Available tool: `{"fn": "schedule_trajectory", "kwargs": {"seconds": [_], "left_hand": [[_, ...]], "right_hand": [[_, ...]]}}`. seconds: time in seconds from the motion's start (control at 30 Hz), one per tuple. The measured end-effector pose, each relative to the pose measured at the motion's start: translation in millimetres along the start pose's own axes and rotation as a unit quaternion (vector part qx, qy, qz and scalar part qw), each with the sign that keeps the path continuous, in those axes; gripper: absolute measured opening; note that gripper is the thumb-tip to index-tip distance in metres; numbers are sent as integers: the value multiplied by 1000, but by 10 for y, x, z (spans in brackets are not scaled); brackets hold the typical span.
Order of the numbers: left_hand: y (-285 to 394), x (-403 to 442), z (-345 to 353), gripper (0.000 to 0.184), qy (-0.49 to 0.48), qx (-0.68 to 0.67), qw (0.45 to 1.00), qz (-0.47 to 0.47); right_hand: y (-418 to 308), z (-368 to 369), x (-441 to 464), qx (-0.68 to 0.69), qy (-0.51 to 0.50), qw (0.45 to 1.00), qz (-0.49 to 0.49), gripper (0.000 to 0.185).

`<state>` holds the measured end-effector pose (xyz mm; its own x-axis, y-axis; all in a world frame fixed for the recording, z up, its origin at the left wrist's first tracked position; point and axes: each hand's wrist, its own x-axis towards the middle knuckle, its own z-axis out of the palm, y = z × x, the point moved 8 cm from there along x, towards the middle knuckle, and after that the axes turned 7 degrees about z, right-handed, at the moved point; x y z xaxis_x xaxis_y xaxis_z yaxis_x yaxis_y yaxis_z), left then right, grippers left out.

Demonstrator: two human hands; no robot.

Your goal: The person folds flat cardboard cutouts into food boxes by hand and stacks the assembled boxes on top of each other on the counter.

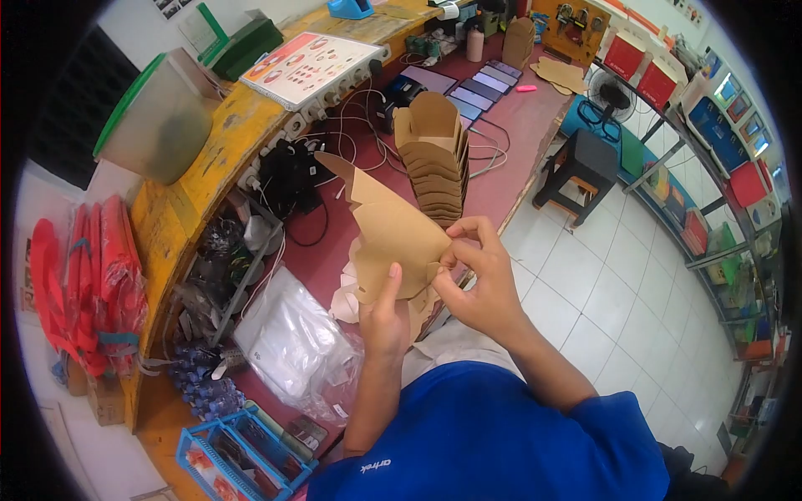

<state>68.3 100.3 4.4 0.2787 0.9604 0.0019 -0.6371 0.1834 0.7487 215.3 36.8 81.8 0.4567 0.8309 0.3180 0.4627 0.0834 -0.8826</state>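
A brown cardboard box blank [397,238] with cut, notched edges is held up in front of me, partly bent. My left hand [387,324] grips its lower edge, thumb on the near face and the other fingers hidden behind. At the right edge, my right hand [480,280] pinches a small flap between thumb and fingers. Beneath the blank, more flat cardboard blanks [344,306] lie on the table, mostly covered. Just beyond it stands a nested stack of formed brown cardboard boxes [433,167].
Clear plastic bags [292,342] and a blue basket [242,455] lie to the left on the red tabletop [522,125]. Cables and several phones [480,88] are farther back. A black stool [581,167] stands on the tiled floor at right.
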Motion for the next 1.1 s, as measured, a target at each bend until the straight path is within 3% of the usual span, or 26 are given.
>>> {"fn": "schedule_trajectory", "kwargs": {"seconds": [0.37,0.77,0.8,0.87,0.93,1.1], "left_hand": [[170,-51,96,37,-94,145,982,71],[201,-66,182,36,-115,292,945,89],[170,-65,180,36,-116,291,945,91],[40,-59,74,37,-84,164,981,56],[2,-55,6,37,-75,151,984,64],[74,-16,-116,38,-36,193,976,93]], "right_hand": [[-91,13,40,-25,-39,999,-25,8],[-41,-73,25,-26,-26,999,-21,11],[-32,-101,26,-20,-17,1000,-15,11],[-32,-110,21,-14,-9,1000,-11,12],[25,-115,12,65,9,998,24,12],[12,-117,18,59,-24,998,-8,9]]}}
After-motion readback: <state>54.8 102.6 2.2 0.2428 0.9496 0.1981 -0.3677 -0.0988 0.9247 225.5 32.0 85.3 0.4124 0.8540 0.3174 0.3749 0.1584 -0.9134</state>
